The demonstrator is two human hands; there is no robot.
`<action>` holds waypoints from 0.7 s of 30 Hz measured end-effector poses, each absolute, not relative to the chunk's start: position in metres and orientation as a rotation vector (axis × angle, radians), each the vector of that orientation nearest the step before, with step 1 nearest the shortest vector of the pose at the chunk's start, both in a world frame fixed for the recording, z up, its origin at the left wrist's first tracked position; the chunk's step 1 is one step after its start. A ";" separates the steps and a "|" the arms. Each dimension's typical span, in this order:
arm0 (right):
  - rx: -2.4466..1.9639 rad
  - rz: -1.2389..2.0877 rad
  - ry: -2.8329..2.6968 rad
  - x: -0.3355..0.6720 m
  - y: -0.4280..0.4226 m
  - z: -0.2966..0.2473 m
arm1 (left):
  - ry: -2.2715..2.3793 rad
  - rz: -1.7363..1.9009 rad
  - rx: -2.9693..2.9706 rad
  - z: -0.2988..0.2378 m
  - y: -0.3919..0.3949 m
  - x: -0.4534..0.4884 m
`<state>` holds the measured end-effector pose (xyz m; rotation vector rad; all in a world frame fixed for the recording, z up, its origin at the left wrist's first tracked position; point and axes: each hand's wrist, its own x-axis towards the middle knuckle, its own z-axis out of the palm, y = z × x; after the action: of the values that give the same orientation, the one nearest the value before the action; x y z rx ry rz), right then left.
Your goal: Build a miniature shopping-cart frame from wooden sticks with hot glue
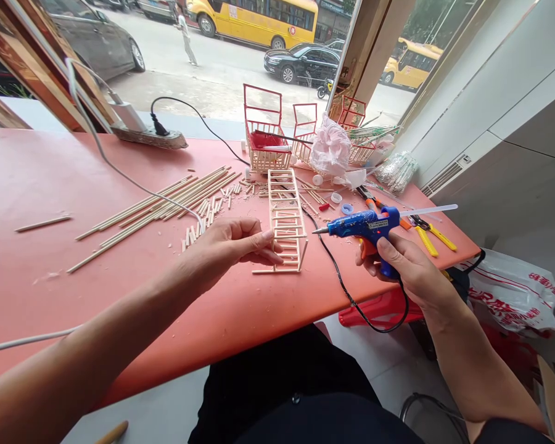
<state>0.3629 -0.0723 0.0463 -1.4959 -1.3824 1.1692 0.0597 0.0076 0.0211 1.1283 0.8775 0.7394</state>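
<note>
My right hand (404,262) is closed round the handle of a blue hot glue gun (370,225), held above the table's right part with its nozzle aimed left at a ladder-like frame of thin wooden sticks (285,219). My left hand (234,243) rests on the pink table (37,259) just left of that frame, fingers pinched together at the frame's left rail. What the fingertips hold, if anything, is too small to see. The gun's black cord (346,290) hangs over the table's front edge.
Long wooden sticks (157,206) and short cut pieces lie left of the frame. Small red-and-wood stick models (266,145) stand at the back by the window, with a crumpled plastic bag (329,148). Yellow-handled pliers (432,237) lie at the right edge. A power strip (150,135) sits at the back.
</note>
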 end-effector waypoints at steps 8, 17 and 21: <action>-1.496 1.102 -1.555 0.364 -0.073 0.046 | 0.890 0.742 1.135 0.021 0.008 0.060; -1.526 0.975 -1.656 0.363 -0.069 0.044 | 0.879 0.751 1.121 0.023 0.006 0.060; -1.586 0.848 -1.735 0.366 -0.073 0.044 | 0.881 0.748 1.118 0.024 0.006 0.060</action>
<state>0.3661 -0.0735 0.0441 -1.5863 -1.7346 0.8484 0.0605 0.0063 0.0240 1.1176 0.8805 0.7478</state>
